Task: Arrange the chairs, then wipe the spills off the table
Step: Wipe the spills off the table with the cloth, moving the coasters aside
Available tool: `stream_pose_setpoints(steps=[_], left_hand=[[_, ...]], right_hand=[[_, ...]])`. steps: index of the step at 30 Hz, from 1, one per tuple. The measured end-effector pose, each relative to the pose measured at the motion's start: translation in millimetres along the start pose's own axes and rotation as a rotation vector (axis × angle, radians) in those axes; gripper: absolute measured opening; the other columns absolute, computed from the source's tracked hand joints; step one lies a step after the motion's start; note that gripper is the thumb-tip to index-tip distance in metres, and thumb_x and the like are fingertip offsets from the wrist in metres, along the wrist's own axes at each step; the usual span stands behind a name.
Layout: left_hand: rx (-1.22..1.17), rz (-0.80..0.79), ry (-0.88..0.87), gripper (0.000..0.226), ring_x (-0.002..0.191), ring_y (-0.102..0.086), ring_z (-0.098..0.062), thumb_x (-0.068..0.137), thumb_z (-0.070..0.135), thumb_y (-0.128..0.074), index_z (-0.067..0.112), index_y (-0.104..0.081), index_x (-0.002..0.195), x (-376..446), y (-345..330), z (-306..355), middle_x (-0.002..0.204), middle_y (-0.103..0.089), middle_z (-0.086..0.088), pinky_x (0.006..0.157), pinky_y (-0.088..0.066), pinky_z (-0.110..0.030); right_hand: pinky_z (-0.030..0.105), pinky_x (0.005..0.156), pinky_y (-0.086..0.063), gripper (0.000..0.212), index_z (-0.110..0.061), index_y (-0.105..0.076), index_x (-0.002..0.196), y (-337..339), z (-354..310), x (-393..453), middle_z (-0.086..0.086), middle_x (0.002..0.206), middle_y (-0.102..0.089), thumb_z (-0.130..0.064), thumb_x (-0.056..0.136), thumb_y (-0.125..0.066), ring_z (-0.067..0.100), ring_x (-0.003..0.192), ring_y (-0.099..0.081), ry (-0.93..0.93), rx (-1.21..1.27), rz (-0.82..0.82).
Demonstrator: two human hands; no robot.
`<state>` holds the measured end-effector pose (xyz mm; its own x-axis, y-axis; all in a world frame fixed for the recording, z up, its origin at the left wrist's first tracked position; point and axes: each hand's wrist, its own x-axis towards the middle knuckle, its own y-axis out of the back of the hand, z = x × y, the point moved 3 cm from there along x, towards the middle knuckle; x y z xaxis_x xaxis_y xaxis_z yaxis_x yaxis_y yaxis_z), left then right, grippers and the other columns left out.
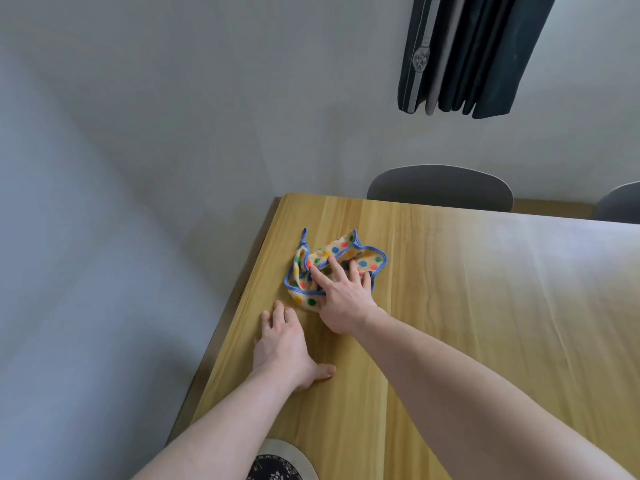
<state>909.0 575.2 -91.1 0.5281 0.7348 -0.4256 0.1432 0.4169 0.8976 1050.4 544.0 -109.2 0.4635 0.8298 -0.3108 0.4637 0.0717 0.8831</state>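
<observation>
One wooden table (467, 306). Two grey chairs: chair back (440, 187) beyond the right hand, second chair back (620, 202) far to its right. One cloth (332, 268): cream, multicoloured dots, blue hem, crumpled near the table's left edge. Right hand (341, 299) lies on the cloth, fingers spread and pressing. Left hand (287, 348) rests flat on the table, fingers straight, just short of the cloth.
</observation>
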Motion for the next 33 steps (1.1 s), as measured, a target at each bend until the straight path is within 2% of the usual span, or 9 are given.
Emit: stream_pose_setpoints(steps=[4, 10, 16, 20, 25, 27, 33], left_hand=[[0.007, -0.004, 0.006, 0.149, 0.156, 0.004, -0.028, 0.055, 0.074, -0.083, 0.010, 0.002, 0.160, -1.8, 0.6, 0.9, 0.169, 0.011, -0.005, 0.124, -0.024, -0.045], [0.022, -0.035, 0.007, 0.150, 0.156, 0.004, -0.029, 0.055, 0.075, -0.082, 0.008, 0.002, 0.160, -3.3, 3.8, 3.9, 0.169, 0.012, -0.005, 0.124, -0.023, -0.044], [0.043, -0.068, 0.010, 0.148, 0.156, 0.005, -0.031, 0.059, 0.075, -0.080, 0.008, 0.005, 0.159, -6.0, 8.1, 7.1, 0.168, 0.014, -0.008, 0.124, -0.024, -0.045], [0.044, -0.068, 0.010, 0.147, 0.156, 0.005, -0.032, 0.059, 0.075, -0.080, 0.009, 0.004, 0.160, -8.9, 9.9, 8.2, 0.168, 0.013, -0.008, 0.123, -0.025, -0.044], [0.069, -0.082, 0.017, 0.147, 0.156, 0.003, -0.032, 0.058, 0.076, -0.079, 0.009, 0.004, 0.160, -9.6, 10.2, 9.7, 0.169, 0.012, -0.008, 0.121, -0.027, -0.045], [0.088, -0.092, 0.023, 0.147, 0.156, 0.003, -0.032, 0.058, 0.076, -0.079, 0.009, 0.004, 0.160, -9.4, 11.3, 10.9, 0.169, 0.012, -0.008, 0.121, -0.027, -0.045], [0.126, -0.114, 0.057, 0.149, 0.156, 0.000, -0.030, 0.057, 0.078, -0.078, 0.010, 0.003, 0.160, -10.6, 14.2, 13.7, 0.169, 0.011, -0.007, 0.123, -0.023, -0.044]], right_hand=[[0.067, 0.122, 0.005, 0.067, -0.050, 0.005, 0.159, -5.1, 15.1, -9.4, -0.003, 0.172, 0.011, -0.039, 0.104, -0.031, 0.042, 0.155, 0.015, 0.034, -0.046, 0.023], [0.067, 0.122, 0.005, 0.065, -0.058, 0.012, 0.154, 4.4, 72.6, -49.7, -0.009, 0.171, 0.012, -0.047, 0.104, -0.028, 0.038, 0.156, 0.017, -0.038, -0.037, 0.043], [0.065, 0.123, 0.002, 0.062, -0.067, 0.020, 0.147, 22.5, 170.9, -114.5, -0.013, 0.171, 0.011, -0.058, 0.103, -0.024, 0.036, 0.157, 0.013, -0.229, -0.016, 0.088], [0.067, 0.122, -0.003, 0.063, -0.068, 0.017, 0.147, 29.9, 216.7, -145.5, -0.013, 0.171, 0.011, -0.060, 0.103, -0.027, 0.036, 0.157, 0.009, -0.367, -0.012, 0.065], [0.072, 0.118, 0.002, 0.067, -0.060, 0.009, 0.154, 24.0, 193.7, -137.9, -0.013, 0.170, 0.015, -0.054, 0.101, -0.032, 0.039, 0.156, 0.007, -0.464, 0.038, 0.031], [0.075, 0.116, 0.004, 0.069, -0.059, 0.007, 0.154, 19.6, 173.4, -132.1, -0.014, 0.170, 0.016, -0.053, 0.099, -0.034, 0.043, 0.155, 0.006, -0.423, 0.044, 0.028], [0.075, 0.114, 0.012, 0.070, -0.057, 0.009, 0.155, -1.7, 133.1, -133.3, -0.012, 0.169, 0.020, -0.055, 0.099, -0.032, 0.044, 0.153, 0.020, -0.254, 0.045, 0.020]])
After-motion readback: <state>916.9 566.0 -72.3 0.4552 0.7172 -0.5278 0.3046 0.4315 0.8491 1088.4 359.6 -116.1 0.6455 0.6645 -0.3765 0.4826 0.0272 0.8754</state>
